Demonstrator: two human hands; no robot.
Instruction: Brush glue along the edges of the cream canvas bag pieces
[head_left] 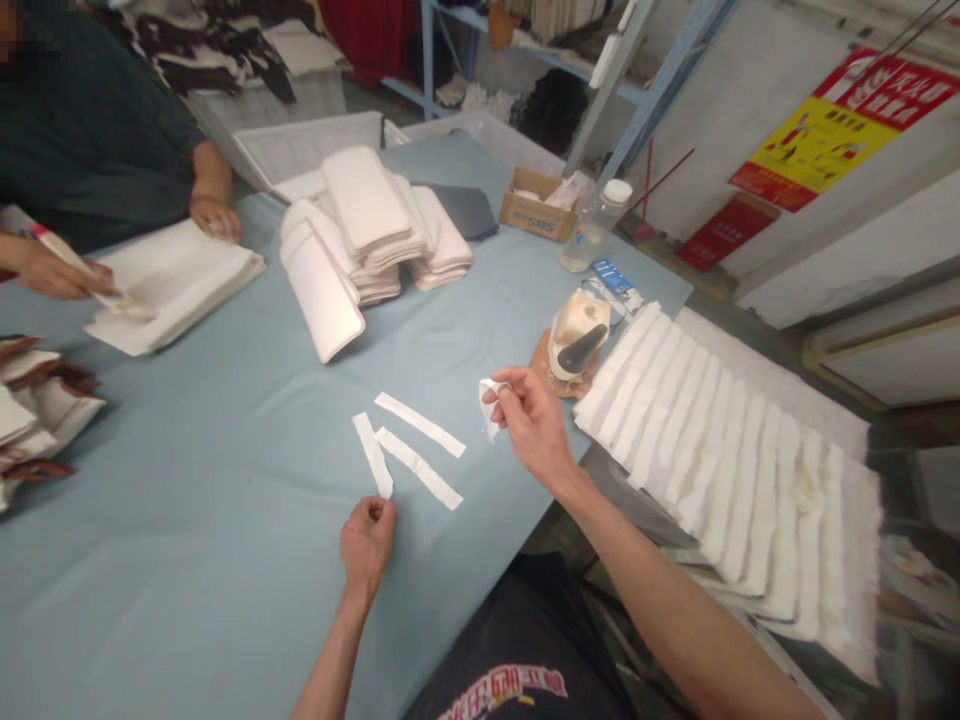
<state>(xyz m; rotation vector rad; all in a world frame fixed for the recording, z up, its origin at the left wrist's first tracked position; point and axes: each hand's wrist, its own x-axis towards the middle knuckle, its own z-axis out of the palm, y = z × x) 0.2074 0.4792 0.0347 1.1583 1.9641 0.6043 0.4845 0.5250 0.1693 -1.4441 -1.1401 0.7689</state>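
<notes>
Left hand (366, 540): it pinches the near end of the left strip (373, 455), lying on the surface (225, 560).
Right hand (535, 425): it grips a bent white piece (489, 428).
Upper strip (420, 424), lower strip (418, 467): they lie between the hands.
Strip danger: a careless pull could shift the lower strip, very near the left one; tight pinching could crease the bent white piece.
Box (531, 212): seems to read "SBS".
Poster (814, 140): Chinese characters.
Shirt (517, 620): writing, blurred.

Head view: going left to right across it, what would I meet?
Brown-edged pile, stack of white sheets, wearer's left hand, wearer's right hand holding a small white piece, row of overlapping white strips.
</notes>
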